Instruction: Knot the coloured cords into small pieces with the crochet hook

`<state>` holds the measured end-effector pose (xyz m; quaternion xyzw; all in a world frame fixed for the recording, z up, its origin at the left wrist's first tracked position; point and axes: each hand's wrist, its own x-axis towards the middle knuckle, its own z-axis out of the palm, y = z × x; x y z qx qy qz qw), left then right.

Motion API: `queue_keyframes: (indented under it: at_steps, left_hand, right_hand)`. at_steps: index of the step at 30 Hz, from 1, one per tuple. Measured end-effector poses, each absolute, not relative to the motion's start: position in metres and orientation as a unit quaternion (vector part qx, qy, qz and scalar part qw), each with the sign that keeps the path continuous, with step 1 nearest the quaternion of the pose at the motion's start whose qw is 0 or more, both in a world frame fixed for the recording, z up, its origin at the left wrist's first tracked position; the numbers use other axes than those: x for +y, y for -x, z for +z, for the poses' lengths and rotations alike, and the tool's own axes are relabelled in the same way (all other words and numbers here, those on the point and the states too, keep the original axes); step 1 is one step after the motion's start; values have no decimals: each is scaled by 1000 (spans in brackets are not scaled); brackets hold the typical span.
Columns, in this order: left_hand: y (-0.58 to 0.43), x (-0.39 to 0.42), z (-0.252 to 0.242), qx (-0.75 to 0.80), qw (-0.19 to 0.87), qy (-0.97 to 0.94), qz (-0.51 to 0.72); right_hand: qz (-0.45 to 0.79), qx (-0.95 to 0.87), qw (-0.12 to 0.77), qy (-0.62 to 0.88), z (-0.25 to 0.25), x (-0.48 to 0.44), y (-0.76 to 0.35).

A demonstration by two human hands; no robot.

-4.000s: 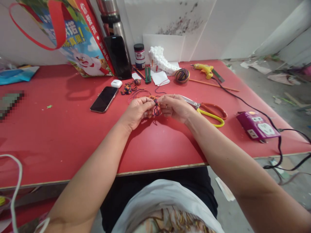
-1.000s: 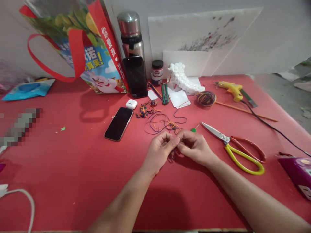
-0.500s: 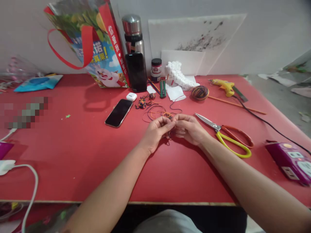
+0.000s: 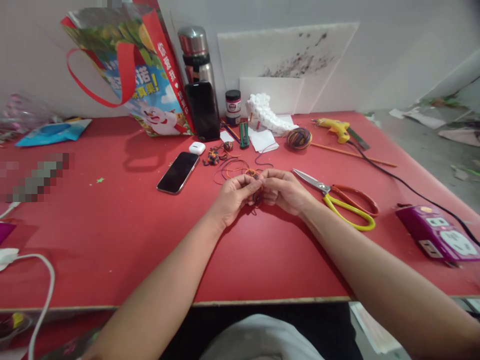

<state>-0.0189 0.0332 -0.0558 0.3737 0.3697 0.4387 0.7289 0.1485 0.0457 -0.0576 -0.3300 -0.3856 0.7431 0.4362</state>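
Observation:
My left hand (image 4: 237,196) and my right hand (image 4: 282,190) meet fingertip to fingertip above the middle of the table. Both are closed in a pinch on dark multicoloured yarn (image 4: 257,200), whose loops hang below the fingers. The exact spot where they grip it is hidden. Loose orange and purple strands (image 4: 234,168) spread on the table just beyond my hands. Past these lie a small knotted yarn piece (image 4: 213,157) and a yarn ball (image 4: 299,138). Scissors (image 4: 326,189) with one red and one yellow handle lie beside my right hand, blades slightly apart.
Left of the strands lies a phone (image 4: 178,172), with a white earphone case (image 4: 197,148) behind it. A gift bag (image 4: 131,75), a steel flask (image 4: 195,52) and a jar (image 4: 233,106) stand at the back. A glue gun (image 4: 332,128) and a purple power strip (image 4: 437,232) lie right.
The view has shifted slightly, so things on the table appear a little further left. Both hands keep their pinch on the yarn, with only small finger movement.

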Motion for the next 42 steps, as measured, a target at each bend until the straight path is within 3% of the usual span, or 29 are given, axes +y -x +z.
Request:
queue_keyframes:
  at_steps: [19,25,31,42]
  left_hand:
    - [23,33,-49,358,723,-417,418]
    - [26,35,-50,357,728,-418,410]
    - [25,38,-49,361,729,-377,444]
    - [19,33,-53,426,677,-405,443]
  right_hand:
    - [754,-379,406,350,-45,35,-153]
    - [710,-419,429,369,-42,34,-155]
    - [638,-449,506,367,-36,36,-161]
    - [633,-448,543,323,-24,29,-161]
